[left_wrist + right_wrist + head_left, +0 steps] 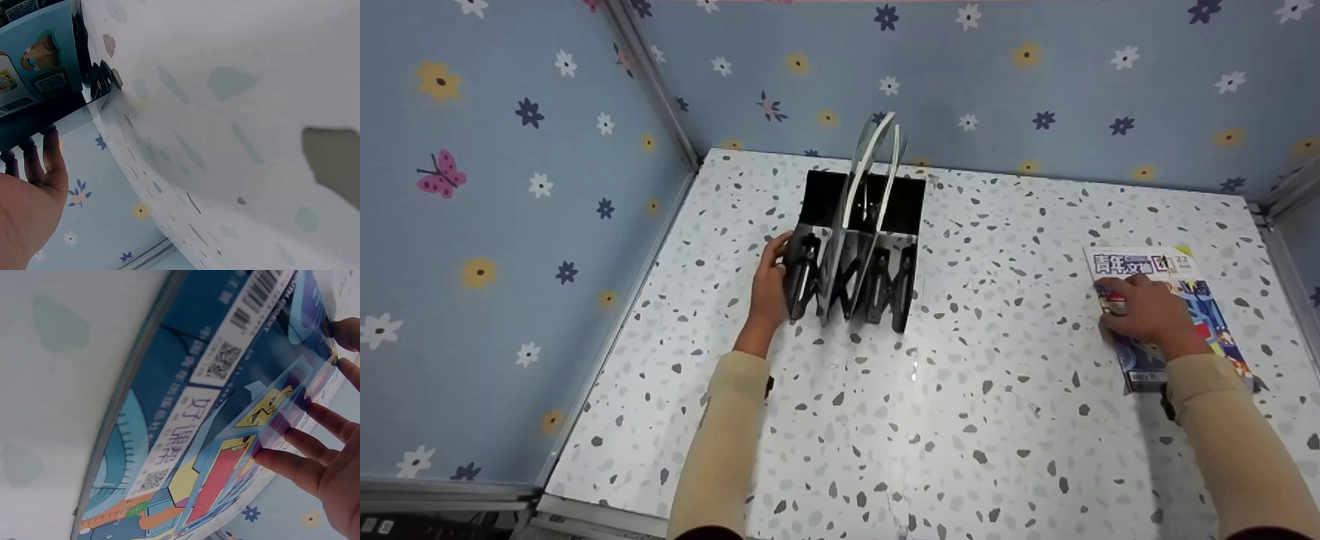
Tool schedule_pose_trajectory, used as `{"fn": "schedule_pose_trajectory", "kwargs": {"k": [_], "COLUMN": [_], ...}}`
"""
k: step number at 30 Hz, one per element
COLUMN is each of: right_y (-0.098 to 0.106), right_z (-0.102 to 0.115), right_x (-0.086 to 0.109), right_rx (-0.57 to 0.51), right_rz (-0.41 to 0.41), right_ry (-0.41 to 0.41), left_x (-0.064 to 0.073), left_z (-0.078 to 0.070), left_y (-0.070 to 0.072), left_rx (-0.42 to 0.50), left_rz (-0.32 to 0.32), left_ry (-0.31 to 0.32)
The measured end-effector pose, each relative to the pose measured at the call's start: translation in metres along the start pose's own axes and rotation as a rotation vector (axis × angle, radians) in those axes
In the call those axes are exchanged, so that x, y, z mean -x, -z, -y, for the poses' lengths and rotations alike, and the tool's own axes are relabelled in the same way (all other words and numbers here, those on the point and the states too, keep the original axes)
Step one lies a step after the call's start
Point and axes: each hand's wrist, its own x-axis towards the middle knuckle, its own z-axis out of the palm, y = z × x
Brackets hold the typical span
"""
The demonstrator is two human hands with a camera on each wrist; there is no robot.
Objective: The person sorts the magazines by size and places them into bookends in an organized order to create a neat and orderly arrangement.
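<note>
A black book rack (901, 202) with accordion-like supports stands on the speckled table. Two thin books (870, 165) lean upright in it; in the left wrist view, the cover of a blue book (53, 59) shows. My left hand (769, 289) touches the rack's left side from outside, fingertips on the glossy panel; its thumb is hidden in the left wrist view. Far to the right, a magazine (1147, 382) with a colourful cover lies face up. My right hand (1151, 315) rests over its left half, and in the right wrist view the spread fingers (292, 467) touch the glossy cover.
The white speckled tabletop (997, 360) stretches between the rack and the magazine. Blue floral panels (1035, 97) stand behind the table, and another panel (510, 262) rises along its left edge.
</note>
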Motion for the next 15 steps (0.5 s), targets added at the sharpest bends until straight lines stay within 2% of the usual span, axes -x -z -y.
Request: {"fn": "schedule_pose_trajectory", "kwargs": {"k": [15], "right_y": [-0.0010], "right_z": [-0.0001], "right_x": [0.0006], "right_rx": [-0.001], "right_rz": [-0.008], "right_ry": [-0.003], "left_x": [0.0001], "left_z": [-0.0010], "left_y": [0.0005], "left_rx": [-0.031], "left_rz": [-0.003], "left_ry": [-0.012]}}
